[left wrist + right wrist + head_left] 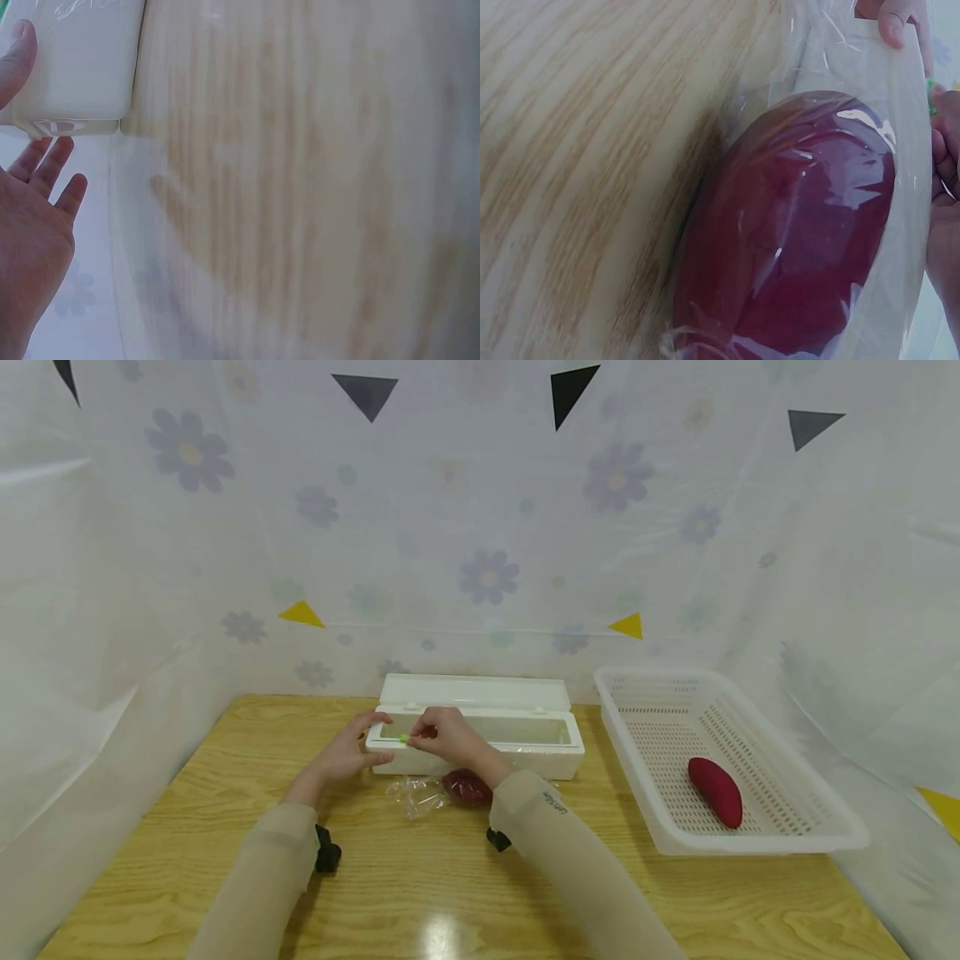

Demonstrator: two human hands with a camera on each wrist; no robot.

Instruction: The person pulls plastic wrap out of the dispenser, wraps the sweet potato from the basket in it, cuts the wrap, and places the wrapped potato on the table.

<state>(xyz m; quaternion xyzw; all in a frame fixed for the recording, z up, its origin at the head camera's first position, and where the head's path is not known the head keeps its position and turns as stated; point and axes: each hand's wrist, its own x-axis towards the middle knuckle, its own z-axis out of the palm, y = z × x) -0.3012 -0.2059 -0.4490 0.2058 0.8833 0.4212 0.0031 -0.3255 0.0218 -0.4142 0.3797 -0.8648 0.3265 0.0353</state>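
A long white cling film box stands on the table with its lid raised at the back. My left hand grips its left end, thumb on the front; the thumb also shows in the left wrist view. At the box's front rim, near the left end, my right hand pinches a small green slide cutter. Clear film hangs down the front and covers a dark red sweet potato. In the right wrist view the film-covered sweet potato lies on the wood, close against the box.
On the right stands a white perforated plastic basket holding another red sweet potato. Behind the wooden table hangs a flowered plastic curtain. The raised lid stands close to that curtain.
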